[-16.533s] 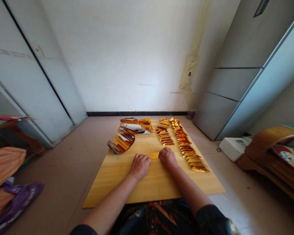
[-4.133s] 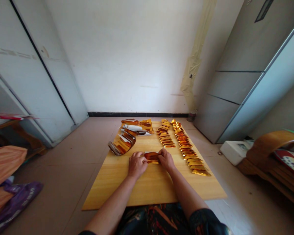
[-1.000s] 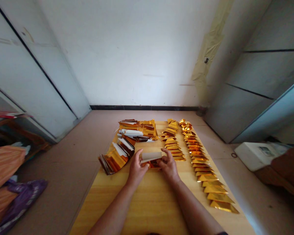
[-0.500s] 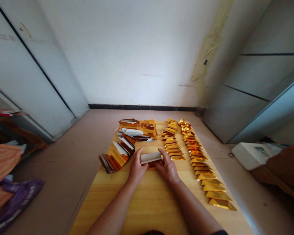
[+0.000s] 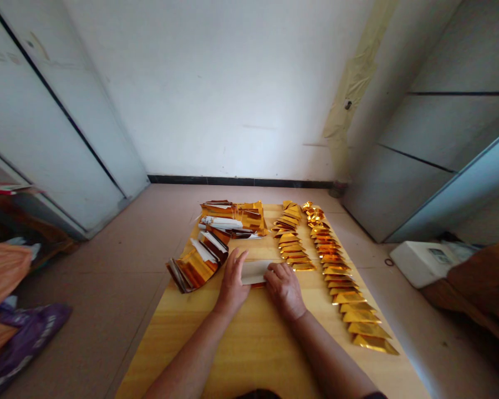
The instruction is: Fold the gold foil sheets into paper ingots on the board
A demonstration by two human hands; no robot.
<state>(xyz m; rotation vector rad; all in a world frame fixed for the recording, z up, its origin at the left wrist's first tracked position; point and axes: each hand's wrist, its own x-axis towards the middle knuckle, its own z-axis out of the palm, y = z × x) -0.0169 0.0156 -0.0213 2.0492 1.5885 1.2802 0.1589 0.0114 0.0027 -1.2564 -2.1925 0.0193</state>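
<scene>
A pale paper [image 5: 253, 272] lies on the table [image 5: 253, 343] between my hands. My left hand [image 5: 233, 284] stands half spread at its nine o'clock edge; my right hand [image 5: 286, 289] curls over its three o'clock end, whether pinching I cannot tell.

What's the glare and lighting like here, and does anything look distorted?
Head view: the row of folded foil glints; head view: the pale sheet looks matte; head view: the wall is brightest mid-frame, and the grey unit at right leans, likely from lens distortion.
</scene>
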